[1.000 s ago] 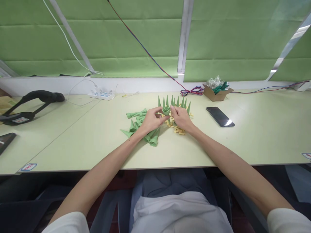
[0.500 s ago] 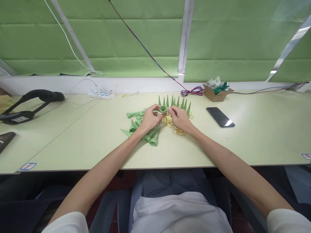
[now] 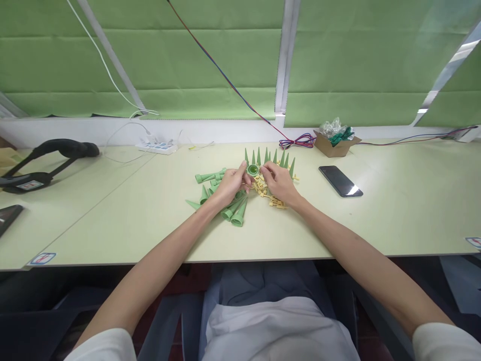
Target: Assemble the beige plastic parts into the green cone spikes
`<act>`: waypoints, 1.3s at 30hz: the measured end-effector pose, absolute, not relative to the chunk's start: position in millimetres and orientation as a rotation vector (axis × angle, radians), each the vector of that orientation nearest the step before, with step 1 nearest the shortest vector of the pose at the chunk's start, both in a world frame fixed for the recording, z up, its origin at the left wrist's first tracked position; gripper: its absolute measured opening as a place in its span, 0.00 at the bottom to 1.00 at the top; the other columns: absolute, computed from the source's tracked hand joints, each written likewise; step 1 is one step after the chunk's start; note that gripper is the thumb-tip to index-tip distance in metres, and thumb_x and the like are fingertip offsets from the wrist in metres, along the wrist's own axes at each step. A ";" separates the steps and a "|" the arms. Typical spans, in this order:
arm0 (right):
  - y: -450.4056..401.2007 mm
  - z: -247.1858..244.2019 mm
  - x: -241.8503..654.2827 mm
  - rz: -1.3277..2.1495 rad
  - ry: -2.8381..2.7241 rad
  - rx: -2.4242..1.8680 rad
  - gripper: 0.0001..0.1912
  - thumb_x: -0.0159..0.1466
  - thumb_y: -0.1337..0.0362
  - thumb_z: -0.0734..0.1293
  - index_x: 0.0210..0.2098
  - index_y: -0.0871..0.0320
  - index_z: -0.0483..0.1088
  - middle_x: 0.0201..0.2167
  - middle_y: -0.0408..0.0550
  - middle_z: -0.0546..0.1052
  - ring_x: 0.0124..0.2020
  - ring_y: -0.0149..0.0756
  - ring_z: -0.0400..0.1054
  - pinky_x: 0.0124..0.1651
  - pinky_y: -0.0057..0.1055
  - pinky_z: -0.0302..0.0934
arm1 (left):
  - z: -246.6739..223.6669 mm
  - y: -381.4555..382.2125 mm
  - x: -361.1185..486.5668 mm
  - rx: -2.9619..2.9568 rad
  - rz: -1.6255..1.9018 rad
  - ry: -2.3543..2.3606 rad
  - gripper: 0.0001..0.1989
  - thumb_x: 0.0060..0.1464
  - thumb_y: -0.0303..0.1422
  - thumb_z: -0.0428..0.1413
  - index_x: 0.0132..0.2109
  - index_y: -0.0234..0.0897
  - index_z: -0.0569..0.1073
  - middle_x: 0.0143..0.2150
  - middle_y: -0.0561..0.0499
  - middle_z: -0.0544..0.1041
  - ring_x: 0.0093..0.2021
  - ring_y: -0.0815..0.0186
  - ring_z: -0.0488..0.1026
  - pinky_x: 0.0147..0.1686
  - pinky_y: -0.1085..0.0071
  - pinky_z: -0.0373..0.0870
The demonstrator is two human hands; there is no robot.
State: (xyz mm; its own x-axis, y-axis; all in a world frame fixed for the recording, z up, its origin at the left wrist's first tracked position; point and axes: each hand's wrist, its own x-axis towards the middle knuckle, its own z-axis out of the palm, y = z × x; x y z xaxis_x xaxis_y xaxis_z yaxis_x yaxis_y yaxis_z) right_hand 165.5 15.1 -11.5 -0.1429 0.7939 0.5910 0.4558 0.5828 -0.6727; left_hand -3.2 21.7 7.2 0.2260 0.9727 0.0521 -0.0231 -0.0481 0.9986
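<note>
My left hand [image 3: 233, 184] grips a green plastic cone [image 3: 253, 170], its round open end tilted up toward me. My right hand [image 3: 280, 183] is closed in a pinch at the right side of that opening; whatever its fingertips hold is hidden. Just behind both hands, several green cones [image 3: 259, 157] stand point up in a curved row. Loose green cones [image 3: 238, 219] lie in a pile under and left of my left hand. Small yellow plastic pieces [image 3: 277, 203] are heaped between and below my hands.
A black phone [image 3: 340, 181] lies to the right. Behind it stands a small cardboard box [image 3: 335, 149] with clear plastic and green material, beside a coiled red-blue cable [image 3: 298, 142]. A power strip [image 3: 158, 147] and a black headband-like device [image 3: 32, 179] are on the left.
My left hand has turned, its thumb now up at the back of the cone's rim. The cone's opening faces me a little more. My right hand has barely moved.
</note>
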 end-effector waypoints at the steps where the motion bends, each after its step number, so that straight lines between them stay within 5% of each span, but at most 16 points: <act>1: 15.1 -11.7 165.5 0.409 -1.792 -1.020 0.15 0.71 0.56 0.58 0.29 0.54 0.61 0.23 0.41 0.64 0.25 0.33 0.57 0.33 0.31 0.52 | 7.7 21.6 -3.2 1.289 1.061 0.993 0.30 0.59 0.54 0.54 0.20 0.34 0.67 0.24 0.46 0.73 0.23 0.69 0.69 0.22 0.72 0.65; 6: 15.3 -12.1 165.8 0.419 -1.860 -0.963 0.14 0.71 0.58 0.58 0.30 0.56 0.65 0.24 0.41 0.66 0.25 0.31 0.57 0.34 0.30 0.52 | 8.9 22.1 -4.8 1.146 0.936 0.944 0.29 0.56 0.59 0.53 0.28 0.34 0.69 0.27 0.43 0.76 0.22 0.66 0.71 0.18 0.71 0.64; 12: 16.2 -11.6 166.8 0.440 -1.881 -0.940 0.14 0.70 0.59 0.58 0.30 0.56 0.66 0.24 0.42 0.67 0.25 0.31 0.57 0.33 0.30 0.52 | 10.5 19.6 -5.7 1.194 0.940 0.904 0.21 0.55 0.49 0.60 0.37 0.31 0.73 0.30 0.45 0.76 0.22 0.67 0.72 0.19 0.72 0.65; 24: 15.7 -11.0 167.5 0.437 -1.877 -0.963 0.13 0.71 0.59 0.58 0.29 0.55 0.61 0.20 0.39 0.66 0.22 0.31 0.56 0.32 0.30 0.52 | 10.8 17.9 -4.6 1.207 0.927 0.825 0.14 0.57 0.40 0.60 0.36 0.32 0.72 0.31 0.47 0.75 0.24 0.68 0.72 0.20 0.73 0.67; 39: 16.5 -10.3 167.6 0.417 -1.877 -0.991 0.14 0.71 0.58 0.56 0.29 0.54 0.57 0.22 0.41 0.66 0.24 0.33 0.58 0.34 0.31 0.53 | 8.8 17.9 -6.3 1.353 0.925 0.826 0.21 0.52 0.45 0.64 0.40 0.28 0.77 0.35 0.44 0.74 0.27 0.69 0.71 0.23 0.72 0.66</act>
State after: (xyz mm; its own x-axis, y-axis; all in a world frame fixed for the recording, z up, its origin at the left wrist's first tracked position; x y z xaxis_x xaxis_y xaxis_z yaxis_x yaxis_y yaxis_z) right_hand 167.6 16.5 -10.3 -0.2311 0.7795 0.5823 0.4600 0.6149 -0.6406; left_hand -6.3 17.9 8.8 0.4244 0.9048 0.0344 -0.0679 -0.0060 0.9977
